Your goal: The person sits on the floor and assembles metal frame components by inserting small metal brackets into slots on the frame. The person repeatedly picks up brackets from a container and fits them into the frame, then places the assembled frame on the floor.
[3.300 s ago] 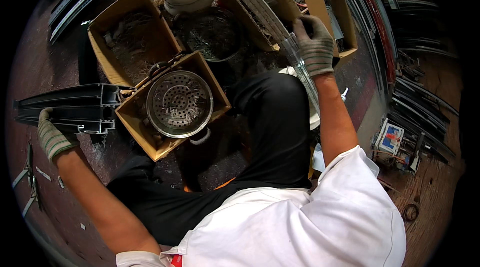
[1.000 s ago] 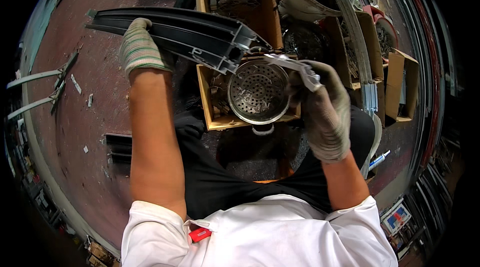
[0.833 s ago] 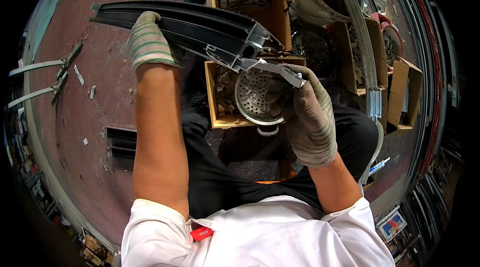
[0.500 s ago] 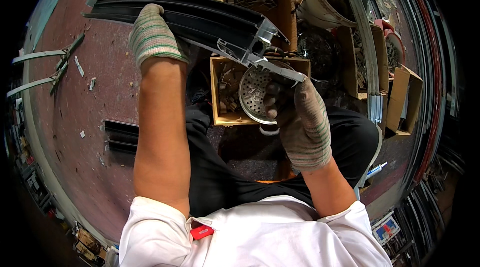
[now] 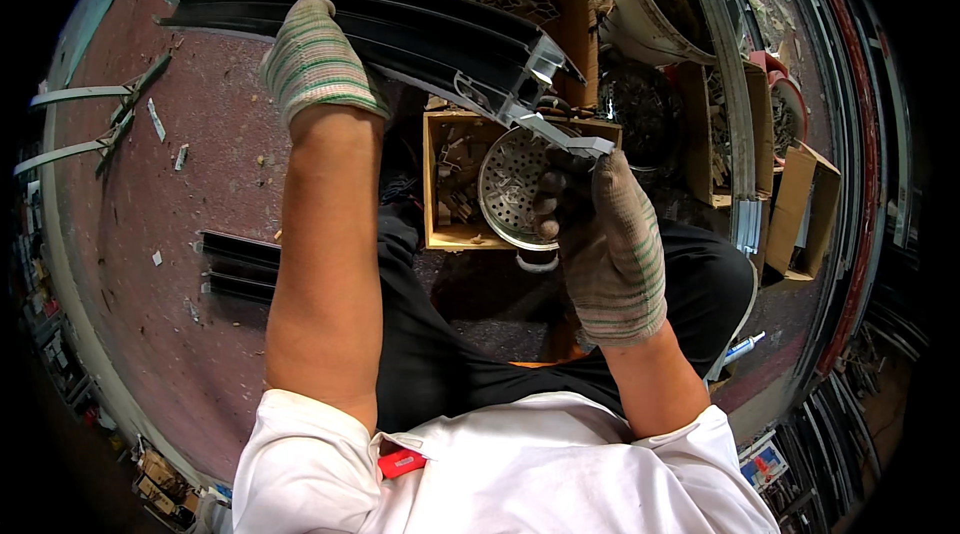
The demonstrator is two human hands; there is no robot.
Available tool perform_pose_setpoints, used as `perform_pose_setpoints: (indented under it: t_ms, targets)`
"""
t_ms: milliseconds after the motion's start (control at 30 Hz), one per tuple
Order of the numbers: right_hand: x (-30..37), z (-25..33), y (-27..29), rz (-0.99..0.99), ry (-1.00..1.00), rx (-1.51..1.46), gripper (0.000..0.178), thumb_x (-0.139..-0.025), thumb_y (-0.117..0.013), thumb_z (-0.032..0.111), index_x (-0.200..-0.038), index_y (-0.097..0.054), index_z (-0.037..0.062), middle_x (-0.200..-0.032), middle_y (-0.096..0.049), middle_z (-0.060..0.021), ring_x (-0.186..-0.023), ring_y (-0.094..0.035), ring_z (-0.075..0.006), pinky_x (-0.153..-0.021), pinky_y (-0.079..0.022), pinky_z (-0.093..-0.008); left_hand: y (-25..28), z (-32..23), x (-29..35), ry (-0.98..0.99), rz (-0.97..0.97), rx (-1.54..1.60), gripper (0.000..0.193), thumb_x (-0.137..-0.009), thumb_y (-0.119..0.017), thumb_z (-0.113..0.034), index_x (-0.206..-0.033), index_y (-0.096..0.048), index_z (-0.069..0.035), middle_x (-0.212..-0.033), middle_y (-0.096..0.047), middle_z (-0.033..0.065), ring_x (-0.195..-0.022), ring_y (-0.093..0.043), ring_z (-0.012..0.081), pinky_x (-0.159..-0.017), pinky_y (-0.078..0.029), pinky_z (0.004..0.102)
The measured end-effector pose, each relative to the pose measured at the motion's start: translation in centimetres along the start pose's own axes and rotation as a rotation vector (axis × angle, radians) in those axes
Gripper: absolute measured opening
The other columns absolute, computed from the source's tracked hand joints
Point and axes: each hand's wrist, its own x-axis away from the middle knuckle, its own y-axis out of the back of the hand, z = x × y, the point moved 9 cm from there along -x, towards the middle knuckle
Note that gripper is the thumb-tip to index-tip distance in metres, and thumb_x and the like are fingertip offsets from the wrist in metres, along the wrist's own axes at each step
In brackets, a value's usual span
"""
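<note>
The right hand point(image 5: 612, 259) pinched a silvery strip point(image 5: 587, 146) — running up-left, apparently touching the black profile point(image 5: 430, 34) — which the left hand point(image 5: 322, 64) gripped.

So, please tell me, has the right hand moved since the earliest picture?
Yes. Judged against the perforated metal pan, the right hand has come leftward and closer, from beside the long metal bars to overlapping the pan's right edge in view.
</note>
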Motion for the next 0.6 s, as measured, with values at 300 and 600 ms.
perform_pose_setpoints:
  t_ms: [300, 600]
  targets:
    - [-0.7, 0.1, -0.5, -0.077, -0.053, 0.192, 0.043, -0.096, -0.067, 0.039, -0.118, -0.061, 0.0024, -0.095, -0.066, -0.0040, -0.077, -0.061, -0.0097, -0.065, -0.047, -0.0231, 0.7, -0.1, -0.1, -0.076, -0.081, 0.030, 0.033, -0.081, -0.069, -0.030, -0.096, -0.069, 0.000, -0.083, -0.064, 0.0108, -0.076, -0.062, 0.0216, -0.072, -0.054, 0.0435]
    - [-0.2, 1.9, -2.4, -0.101, -0.034, 0.477, 0.045, -0.097, -0.064, 0.044, -0.111, -0.069, 0.0007, -0.088, -0.069, -0.0020, -0.074, -0.063, -0.0069, -0.065, -0.051, -0.0215, 1.1, -1.0, -0.3, -0.098, -0.085, -0.122, 0.035, -0.082, -0.070, -0.032, -0.097, -0.068, -0.001, -0.081, -0.062, 0.0114, -0.071, -0.061, 0.0208, -0.066, -0.054, 0.0425]
